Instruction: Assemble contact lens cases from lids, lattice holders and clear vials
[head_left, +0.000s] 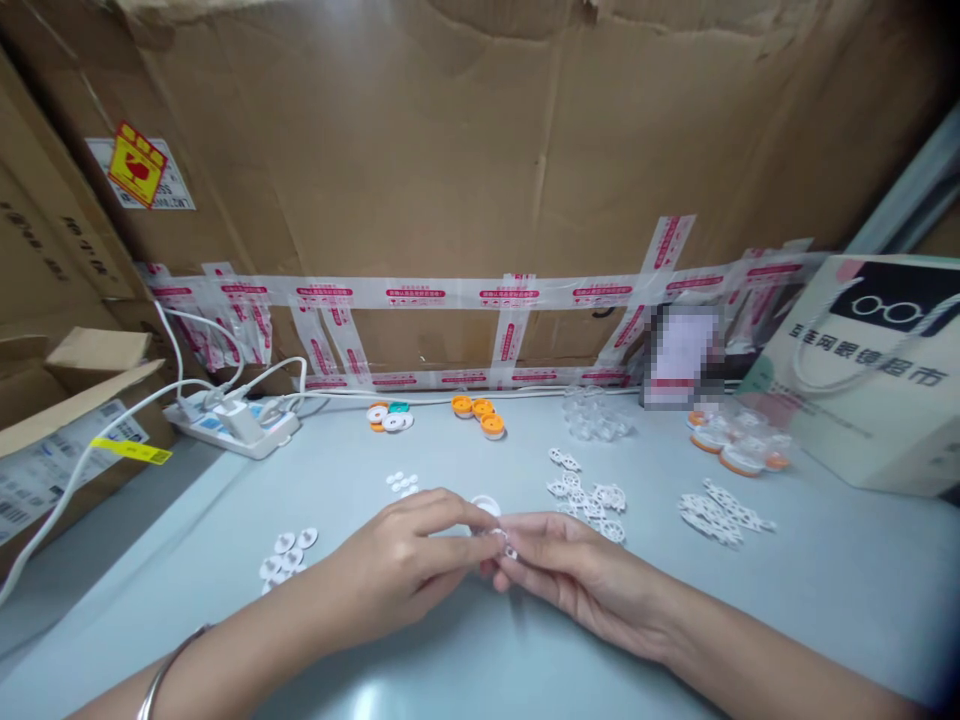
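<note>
**Both hands pinched one tiny part at mid-surface**

Open grey surface (825,600) lay near and right of the hands. A cardboard wall (480,150) closed the far edge and a paper bag (862,400) closed the right. The left hand (405,560) and right hand (577,575) met fingertip to fingertip, both narrowed onto a small white part (507,545) that the fingers mostly hid. White lattice pieces (592,497) lay just beyond the right hand.

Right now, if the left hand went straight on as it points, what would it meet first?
Probably the small white part it pinches, then at once the right hand, which holds it too.
</note>
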